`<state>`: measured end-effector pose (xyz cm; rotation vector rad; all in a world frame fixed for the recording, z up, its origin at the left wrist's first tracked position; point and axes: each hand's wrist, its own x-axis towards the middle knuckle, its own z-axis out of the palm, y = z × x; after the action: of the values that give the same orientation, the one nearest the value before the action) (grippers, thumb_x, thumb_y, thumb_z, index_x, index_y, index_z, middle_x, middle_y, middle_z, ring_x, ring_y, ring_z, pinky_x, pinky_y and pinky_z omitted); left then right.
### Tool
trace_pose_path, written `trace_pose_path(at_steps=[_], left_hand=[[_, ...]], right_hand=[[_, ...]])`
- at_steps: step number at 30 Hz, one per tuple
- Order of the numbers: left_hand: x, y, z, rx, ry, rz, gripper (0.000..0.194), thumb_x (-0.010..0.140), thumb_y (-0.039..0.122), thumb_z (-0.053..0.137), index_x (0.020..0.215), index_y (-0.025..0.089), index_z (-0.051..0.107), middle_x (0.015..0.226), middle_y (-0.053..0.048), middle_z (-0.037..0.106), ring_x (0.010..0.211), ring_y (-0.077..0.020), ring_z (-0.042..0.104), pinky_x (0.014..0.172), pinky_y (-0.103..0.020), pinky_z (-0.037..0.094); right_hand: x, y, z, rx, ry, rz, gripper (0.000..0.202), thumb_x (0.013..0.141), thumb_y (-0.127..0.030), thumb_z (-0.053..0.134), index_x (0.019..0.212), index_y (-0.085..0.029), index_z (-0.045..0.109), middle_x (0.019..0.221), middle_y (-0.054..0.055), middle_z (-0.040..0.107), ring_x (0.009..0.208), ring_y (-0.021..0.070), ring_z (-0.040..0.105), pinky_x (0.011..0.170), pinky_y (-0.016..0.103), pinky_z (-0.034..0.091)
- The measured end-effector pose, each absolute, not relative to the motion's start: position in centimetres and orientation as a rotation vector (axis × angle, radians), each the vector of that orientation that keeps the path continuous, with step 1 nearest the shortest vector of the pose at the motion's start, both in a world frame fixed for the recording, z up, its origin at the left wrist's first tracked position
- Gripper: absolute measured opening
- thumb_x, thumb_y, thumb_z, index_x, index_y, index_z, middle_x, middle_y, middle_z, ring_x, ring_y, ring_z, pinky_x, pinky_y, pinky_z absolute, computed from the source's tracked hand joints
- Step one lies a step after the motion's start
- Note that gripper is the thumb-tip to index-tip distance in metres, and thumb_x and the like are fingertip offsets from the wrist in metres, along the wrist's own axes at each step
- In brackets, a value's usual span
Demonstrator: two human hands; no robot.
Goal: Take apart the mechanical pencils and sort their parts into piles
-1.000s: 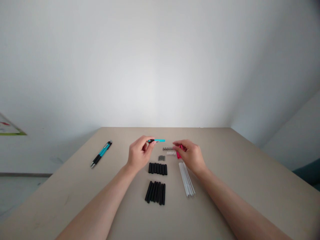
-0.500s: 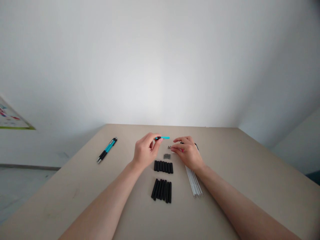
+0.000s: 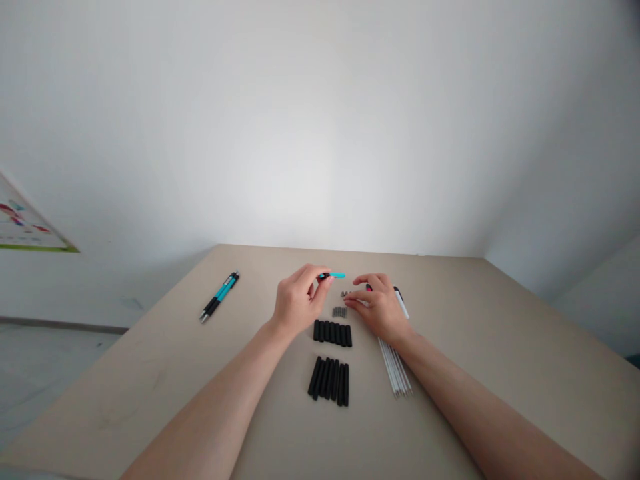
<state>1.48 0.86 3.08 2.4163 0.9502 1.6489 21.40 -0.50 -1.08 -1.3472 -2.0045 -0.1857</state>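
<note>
My left hand [image 3: 303, 297] is closed, its thumb and fingers pinching a light-blue pen barrel [image 3: 339, 275] with a black part near the fingertips. The barrel is held level above the table. My right hand [image 3: 375, 303] hovers low, thumb and a finger drawn together beside small metal pen tips [image 3: 344, 293]. Whether a tip sits between those fingers is too small to make out. Just in front of them lie several small springs [image 3: 340, 312]. White refill tubes [image 3: 395, 370] lie in a bundle, partly hidden beneath my right hand and wrist.
Short black grips [image 3: 333, 333] form a row, with longer black tubes [image 3: 329, 381] in another row nearer me. Blue-and-black pens [image 3: 220, 297] lie side by side at the left. White and black parts [image 3: 401, 303] show behind my right hand. A wall [image 3: 320, 133] borders the table's far edge.
The view has shifted slightly, so the table's contents appear a little farther right. My right thumb and finger have come closer together by the metal tips. My left hand still holds the blue barrel.
</note>
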Motion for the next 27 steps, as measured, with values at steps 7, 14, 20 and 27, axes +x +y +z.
trace_pose_path(at_steps=[7, 14, 20, 27], left_hand=[[1.6, 0.8, 2.9, 2.413, 0.951, 1.631, 0.015, 0.087, 0.025, 0.052, 0.092, 0.015, 0.062, 0.07, -0.001, 0.061, 0.046, -0.0055, 0.041, 0.05, -0.019, 0.036], [1.5, 0.9, 2.9, 2.412, 0.962, 1.641, 0.015, 0.087, 0.026, 0.052, 0.092, 0.016, 0.062, 0.07, 0.0, 0.062, 0.045, -0.0054, 0.041, 0.049, -0.019, 0.035], [1.5, 1.3, 2.4, 2.392, 0.987, 1.546, 0.014, 0.087, 0.027, 0.054, 0.092, 0.017, 0.063, 0.075, -0.001, 0.065, 0.048, -0.0058, 0.044, 0.052, -0.019, 0.039], [2.0, 0.9, 2.1, 2.433, 0.839, 1.368, 0.012, 0.087, 0.028, 0.057, 0.093, 0.02, 0.062, 0.074, 0.001, 0.066, 0.05, -0.0075, 0.047, 0.052, -0.02, 0.041]], right_hand=[[21.4, -0.6, -0.9, -1.371, -2.027, -0.202, 0.008, 0.077, -0.027, 0.068, 0.08, -0.03, 0.075, 0.099, 0.008, 0.061, 0.096, 0.0262, 0.048, 0.083, 0.044, 0.045], [21.5, -0.4, -0.9, -1.354, -1.99, -0.206, 0.012, 0.082, -0.029, 0.063, 0.087, -0.029, 0.074, 0.097, 0.008, 0.061, 0.095, 0.0253, 0.049, 0.083, 0.043, 0.044], [21.3, -1.2, 0.5, -1.274, -1.884, -0.159, 0.024, 0.085, -0.027, 0.056, 0.106, -0.021, 0.066, 0.096, 0.009, 0.061, 0.093, 0.0242, 0.051, 0.084, 0.04, 0.043], [20.5, -2.2, 1.9, -1.156, -1.975, -0.095, 0.021, 0.088, -0.032, 0.054, 0.102, -0.02, 0.064, 0.095, 0.007, 0.063, 0.09, 0.022, 0.053, 0.081, 0.036, 0.041]])
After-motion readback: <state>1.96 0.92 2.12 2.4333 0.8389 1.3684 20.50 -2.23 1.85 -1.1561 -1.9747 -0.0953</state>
